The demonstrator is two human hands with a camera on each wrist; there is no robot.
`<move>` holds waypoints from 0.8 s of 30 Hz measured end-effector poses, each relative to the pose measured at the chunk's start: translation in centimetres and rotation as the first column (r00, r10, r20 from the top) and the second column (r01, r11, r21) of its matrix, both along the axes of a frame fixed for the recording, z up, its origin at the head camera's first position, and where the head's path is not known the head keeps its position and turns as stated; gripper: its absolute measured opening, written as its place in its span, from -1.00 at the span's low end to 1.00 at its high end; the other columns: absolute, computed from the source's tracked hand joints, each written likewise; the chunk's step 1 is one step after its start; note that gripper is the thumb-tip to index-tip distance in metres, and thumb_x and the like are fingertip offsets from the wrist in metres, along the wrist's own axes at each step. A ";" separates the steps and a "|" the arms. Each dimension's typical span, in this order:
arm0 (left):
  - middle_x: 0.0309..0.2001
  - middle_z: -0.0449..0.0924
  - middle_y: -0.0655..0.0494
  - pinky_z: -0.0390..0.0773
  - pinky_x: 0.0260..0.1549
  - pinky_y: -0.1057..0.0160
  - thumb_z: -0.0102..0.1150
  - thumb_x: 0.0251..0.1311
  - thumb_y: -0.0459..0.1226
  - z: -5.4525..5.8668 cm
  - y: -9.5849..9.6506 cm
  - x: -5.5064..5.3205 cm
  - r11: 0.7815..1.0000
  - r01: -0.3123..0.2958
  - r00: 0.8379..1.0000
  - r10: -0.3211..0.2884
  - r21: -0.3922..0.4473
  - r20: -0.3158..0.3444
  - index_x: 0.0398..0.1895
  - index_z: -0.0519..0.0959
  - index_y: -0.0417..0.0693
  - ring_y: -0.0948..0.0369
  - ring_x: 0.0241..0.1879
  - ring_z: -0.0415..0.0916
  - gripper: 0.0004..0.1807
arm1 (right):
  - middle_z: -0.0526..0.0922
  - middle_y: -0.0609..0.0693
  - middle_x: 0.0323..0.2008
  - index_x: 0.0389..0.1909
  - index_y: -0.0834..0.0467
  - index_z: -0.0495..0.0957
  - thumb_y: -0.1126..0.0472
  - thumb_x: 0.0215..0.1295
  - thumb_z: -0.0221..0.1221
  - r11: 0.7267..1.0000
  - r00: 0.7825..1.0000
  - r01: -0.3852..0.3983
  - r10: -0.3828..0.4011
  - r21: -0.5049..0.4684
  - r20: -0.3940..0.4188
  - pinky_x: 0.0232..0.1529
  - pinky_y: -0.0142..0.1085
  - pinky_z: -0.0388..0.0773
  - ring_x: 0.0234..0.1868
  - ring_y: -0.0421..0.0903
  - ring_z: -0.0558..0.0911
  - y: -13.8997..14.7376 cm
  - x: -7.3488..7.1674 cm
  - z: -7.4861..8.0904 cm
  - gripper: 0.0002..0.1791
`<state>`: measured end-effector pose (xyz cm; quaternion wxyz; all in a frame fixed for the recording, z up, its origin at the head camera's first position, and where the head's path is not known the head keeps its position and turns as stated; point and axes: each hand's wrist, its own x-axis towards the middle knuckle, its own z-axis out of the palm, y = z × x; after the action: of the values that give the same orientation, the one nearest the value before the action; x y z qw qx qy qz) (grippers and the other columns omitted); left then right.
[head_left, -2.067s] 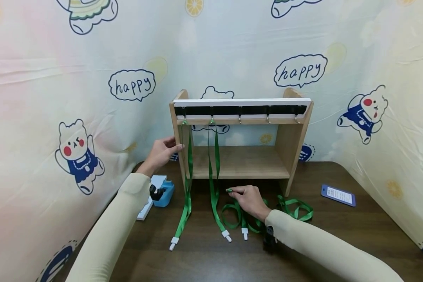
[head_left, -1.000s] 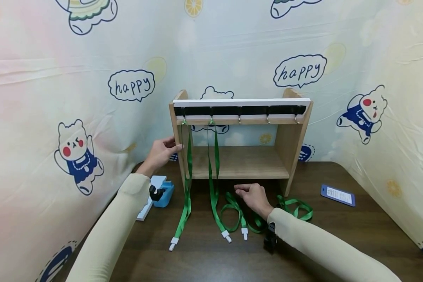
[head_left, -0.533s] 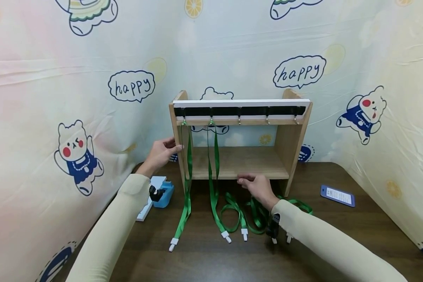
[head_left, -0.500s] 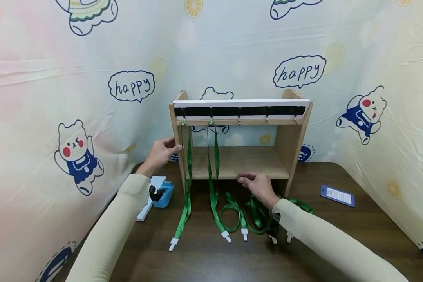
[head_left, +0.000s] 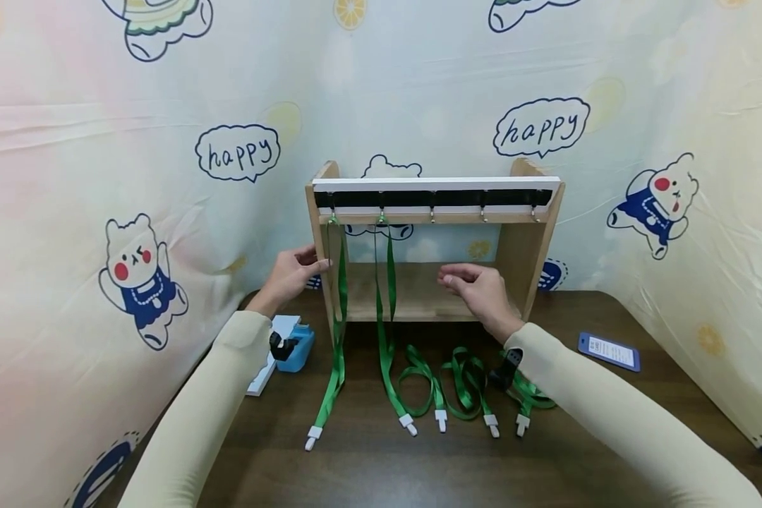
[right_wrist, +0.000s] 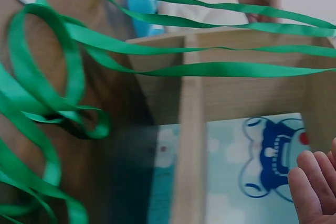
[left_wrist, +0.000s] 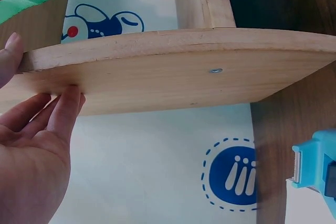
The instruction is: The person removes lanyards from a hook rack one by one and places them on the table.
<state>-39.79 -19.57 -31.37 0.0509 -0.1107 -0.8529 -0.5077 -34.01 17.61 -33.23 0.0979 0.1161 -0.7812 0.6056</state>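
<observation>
My left hand point(head_left: 288, 277) grips the left side panel of a wooden rack point(head_left: 432, 293); in the left wrist view its fingers point(left_wrist: 65, 111) press the panel's outer face, the thumb at the front edge. My right hand point(head_left: 482, 295), loosely curled and holding nothing, is in front of the rack's opening. Two green lanyards, one at the left point(head_left: 339, 339) and one beside it point(head_left: 384, 346), hang from the two leftmost hooks, their white clips reaching the tabletop. Three more lie loosely coiled below: a left one point(head_left: 428, 370), a middle one point(head_left: 462, 381) and a right one point(head_left: 528, 395), partly behind my right wrist.
Bare metal hooks, such as the third one point(head_left: 432, 214), line the rack's black strip point(head_left: 457, 200). A blue card holder point(head_left: 609, 352) lies on the table at the right. Beside the left forearm sit a light-blue object point(head_left: 296, 349) and a white piece point(head_left: 262, 379).
The right hand has let go of a green lanyard end, which stays on the table, then risen and shifted right to the rack's opening. The left hand has stayed put.
</observation>
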 end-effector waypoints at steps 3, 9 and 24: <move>0.39 0.47 -0.14 0.41 0.41 -0.14 0.25 0.36 -0.01 0.0 -0.1 0.0 1.000 0.003 1.000 -0.003 0.002 -0.007 0.53 0.29 0.00 -0.08 0.37 0.44 -0.26 | 0.76 0.15 0.05 0.09 0.17 0.68 0.16 0.44 0.23 1.000 1.000 -0.006 0.007 0.010 -0.031 -0.05 -0.40 0.72 -0.05 -0.24 0.78 0.2 0.0 1.6 -0.70; 0.39 0.47 -0.14 0.43 0.39 -0.15 0.27 0.34 0.02 -0.1 -0.1 0.1 1.000 0.001 1.000 -0.001 0.005 -0.013 0.52 0.31 0.00 -0.09 0.36 0.45 -0.25 | 0.75 0.17 0.08 0.11 0.19 0.67 0.15 0.43 0.23 1.000 0.996 -0.010 0.009 -0.014 -0.084 -0.01 -0.40 0.71 -0.03 -0.20 0.78 0.3 0.1 3.8 -0.67; 0.40 0.47 -0.14 0.44 0.38 -0.14 0.27 0.34 0.00 0.0 0.0 0.2 1.000 -0.005 1.000 0.005 0.005 -0.018 0.52 0.31 0.01 -0.08 0.37 0.46 -0.26 | 0.75 0.09 0.09 0.10 0.12 0.69 0.12 0.42 0.25 0.999 0.993 -0.040 0.042 0.018 -0.112 0.02 -0.36 0.69 0.02 -0.11 0.78 -1.3 0.2 7.2 -0.69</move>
<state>-39.56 -19.56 -31.33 0.0599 -0.1129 -0.8515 -0.5085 -33.80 16.32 -26.01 0.1284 0.1669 -0.7765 0.5939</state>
